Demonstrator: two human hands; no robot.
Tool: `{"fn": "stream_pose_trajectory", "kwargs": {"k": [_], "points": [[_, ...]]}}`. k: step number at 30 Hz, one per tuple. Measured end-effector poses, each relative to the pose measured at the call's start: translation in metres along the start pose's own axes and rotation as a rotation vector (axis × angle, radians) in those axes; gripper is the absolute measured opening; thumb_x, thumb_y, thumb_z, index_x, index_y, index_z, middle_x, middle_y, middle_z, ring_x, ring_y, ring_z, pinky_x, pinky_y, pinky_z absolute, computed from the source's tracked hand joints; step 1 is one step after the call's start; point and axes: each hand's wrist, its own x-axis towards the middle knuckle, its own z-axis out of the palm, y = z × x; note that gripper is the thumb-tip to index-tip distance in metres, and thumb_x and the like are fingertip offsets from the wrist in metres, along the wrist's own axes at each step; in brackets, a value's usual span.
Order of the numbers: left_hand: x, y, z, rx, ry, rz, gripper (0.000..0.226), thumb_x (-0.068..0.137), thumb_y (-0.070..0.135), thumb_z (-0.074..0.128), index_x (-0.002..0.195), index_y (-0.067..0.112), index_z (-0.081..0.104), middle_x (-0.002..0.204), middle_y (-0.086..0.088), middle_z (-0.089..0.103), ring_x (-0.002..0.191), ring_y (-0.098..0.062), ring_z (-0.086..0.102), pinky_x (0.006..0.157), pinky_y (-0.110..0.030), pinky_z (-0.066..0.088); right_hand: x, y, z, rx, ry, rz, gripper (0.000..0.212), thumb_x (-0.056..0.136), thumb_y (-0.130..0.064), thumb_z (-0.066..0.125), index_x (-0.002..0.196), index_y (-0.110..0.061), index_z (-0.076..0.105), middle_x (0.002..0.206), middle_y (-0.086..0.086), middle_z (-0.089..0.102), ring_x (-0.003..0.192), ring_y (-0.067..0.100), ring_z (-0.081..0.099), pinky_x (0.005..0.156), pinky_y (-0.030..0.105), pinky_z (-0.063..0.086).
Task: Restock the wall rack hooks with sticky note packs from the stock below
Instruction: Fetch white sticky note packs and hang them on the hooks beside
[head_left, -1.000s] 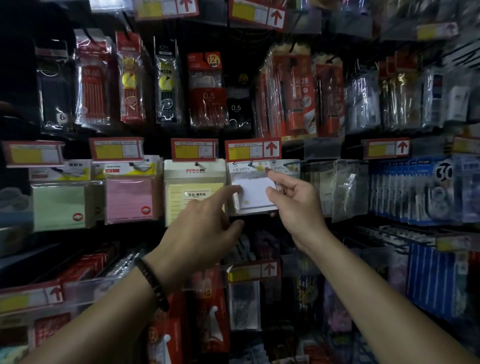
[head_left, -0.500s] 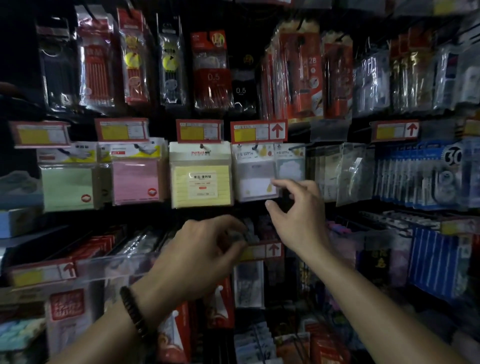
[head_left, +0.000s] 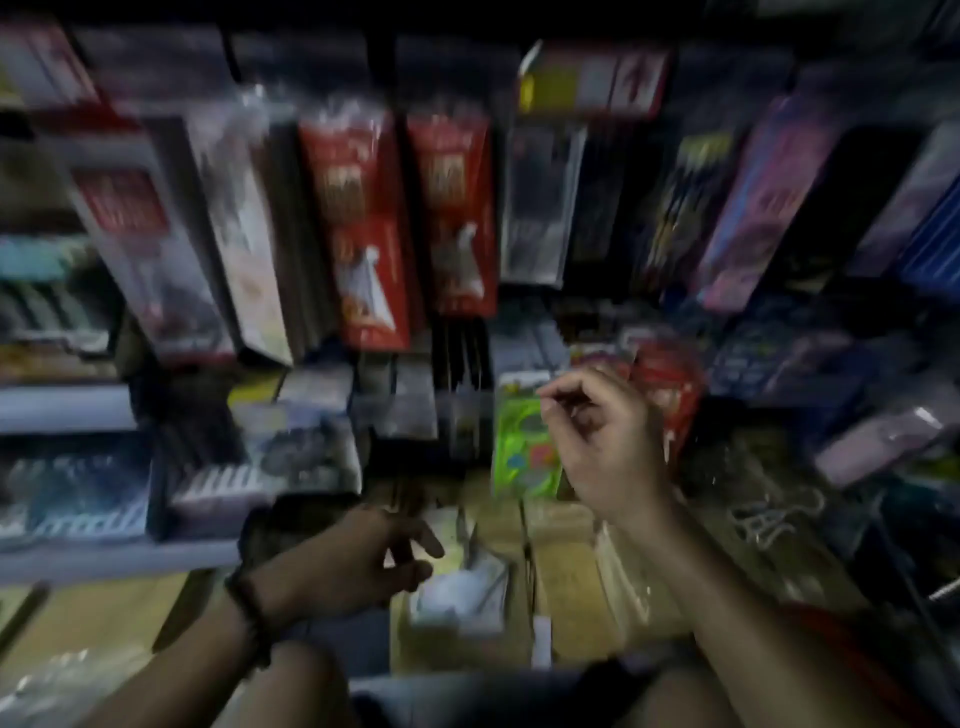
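Note:
The head view is blurred and now looks down at the lower rack and the stock below it. My left hand (head_left: 358, 561), with a dark bead bracelet at the wrist, hangs low at centre, fingers loosely curled and holding nothing, just left of a whitish clear-wrapped pack (head_left: 462, 592) lying in a cardboard box (head_left: 566, 571). My right hand (head_left: 608, 436) hovers higher, fingers loosely bent, empty, in front of a green pack (head_left: 519, 441). The sticky note hooks above are out of view.
Red hanging packs (head_left: 363, 228) and grey, black and purple packs fill the lower hooks. Boxed stock sits on shelves at the left (head_left: 78, 483). A red pack (head_left: 670, 395) and clear bags (head_left: 878, 441) lie right of my right hand.
Both hands have left the white sticky note pack on its hook and dropped down. The view has swung sharply downward from the note hooks to the stock below.

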Motion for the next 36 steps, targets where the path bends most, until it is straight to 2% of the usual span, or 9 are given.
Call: {"fn": "stream_pose_trajectory", "kwargs": {"k": [3, 6, 12, 16, 21, 25, 28, 32, 36], "points": [[-0.001, -0.045, 0.044, 0.062, -0.158, -0.123, 0.027, 0.101, 0.036, 0.069, 0.127, 0.028, 0.072, 0.107, 0.002, 0.081, 0.067, 0.019, 0.063, 0.072, -0.006, 0.048, -0.061, 0.053, 0.035, 0.056, -0.156, 0.286, 0.014, 0.098, -0.006, 0.073, 0.092, -0.019, 0.074, 0.085, -0.008, 0.072, 0.081, 0.009, 0.070, 0.070, 0.025, 0.054], [0.009, -0.081, 0.084, 0.099, -0.262, -0.235, 0.032, 0.100, 0.048, 0.063, 0.128, 0.034, 0.071, 0.110, 0.006, 0.080, 0.076, 0.005, 0.070, 0.084, -0.021, 0.056, -0.126, 0.110, 0.082, 0.079, -0.296, 0.607, 0.022, 0.094, -0.009, 0.075, 0.085, -0.029, 0.076, 0.082, -0.010, 0.076, 0.079, 0.008, 0.073, 0.075, 0.034, 0.058], [0.059, -0.135, 0.141, 0.024, -0.244, -0.318, 0.030, 0.103, 0.035, 0.066, 0.129, 0.020, 0.072, 0.123, -0.003, 0.074, 0.098, -0.014, 0.070, 0.075, -0.012, 0.044, -0.223, 0.197, 0.163, 0.055, -0.449, 0.992, 0.023, 0.091, -0.015, 0.078, 0.075, -0.032, 0.078, 0.082, -0.010, 0.079, 0.084, 0.014, 0.075, 0.086, 0.048, 0.063], [0.082, -0.165, 0.167, -0.104, -0.061, -0.441, 0.022, 0.101, 0.032, 0.068, 0.122, 0.026, 0.071, 0.103, 0.001, 0.080, 0.088, -0.014, 0.075, 0.081, -0.026, 0.059, -0.235, 0.234, 0.206, -0.022, -0.491, 1.046, 0.017, 0.094, -0.013, 0.077, 0.083, -0.026, 0.074, 0.087, -0.002, 0.076, 0.088, 0.021, 0.073, 0.082, 0.038, 0.061], [0.084, -0.190, 0.185, -0.071, -0.117, -0.536, 0.033, 0.099, 0.047, 0.065, 0.129, 0.033, 0.065, 0.129, -0.001, 0.069, 0.112, -0.021, 0.069, 0.097, -0.042, 0.059, -0.220, 0.289, 0.263, -0.299, -0.549, 0.830, 0.011, 0.091, -0.028, 0.076, 0.095, -0.027, 0.066, 0.094, -0.003, 0.073, 0.089, 0.021, 0.070, 0.075, 0.032, 0.055], [0.088, -0.197, 0.180, -0.050, -0.121, -0.558, 0.031, 0.100, 0.050, 0.062, 0.127, 0.035, 0.065, 0.125, 0.001, 0.071, 0.107, -0.019, 0.069, 0.093, -0.037, 0.057, -0.192, 0.307, 0.301, -0.432, -0.727, 0.755, 0.049, 0.100, -0.041, 0.068, 0.147, -0.044, 0.053, 0.147, 0.012, 0.052, 0.125, 0.037, 0.059, 0.099, 0.047, 0.055], [0.086, -0.199, 0.179, -0.055, -0.191, -0.605, 0.034, 0.101, 0.052, 0.060, 0.130, 0.035, 0.063, 0.130, 0.002, 0.067, 0.109, -0.018, 0.068, 0.098, -0.041, 0.058, -0.190, 0.321, 0.312, -0.505, -0.894, 0.727, 0.057, 0.104, -0.056, 0.055, 0.156, -0.059, 0.033, 0.162, 0.012, 0.030, 0.135, 0.042, 0.049, 0.107, 0.056, 0.050], [0.083, -0.195, 0.174, -0.041, -0.264, -0.608, 0.039, 0.101, 0.053, 0.060, 0.135, 0.033, 0.061, 0.137, 0.002, 0.066, 0.116, -0.018, 0.067, 0.101, -0.040, 0.056, -0.199, 0.326, 0.311, -0.461, -0.796, 0.741, 0.064, 0.100, -0.034, 0.073, 0.156, -0.045, 0.045, 0.153, 0.005, 0.060, 0.127, 0.031, 0.064, 0.103, 0.049, 0.057], [0.083, -0.184, 0.172, -0.012, -0.281, -0.598, 0.043, 0.102, 0.053, 0.060, 0.139, 0.032, 0.060, 0.139, 0.002, 0.066, 0.119, -0.019, 0.066, 0.098, -0.034, 0.052, -0.205, 0.326, 0.310, -0.459, -0.686, 0.722, 0.055, 0.099, -0.022, 0.075, 0.150, -0.028, 0.058, 0.141, 0.007, 0.069, 0.121, 0.029, 0.069, 0.096, 0.043, 0.062]]}}
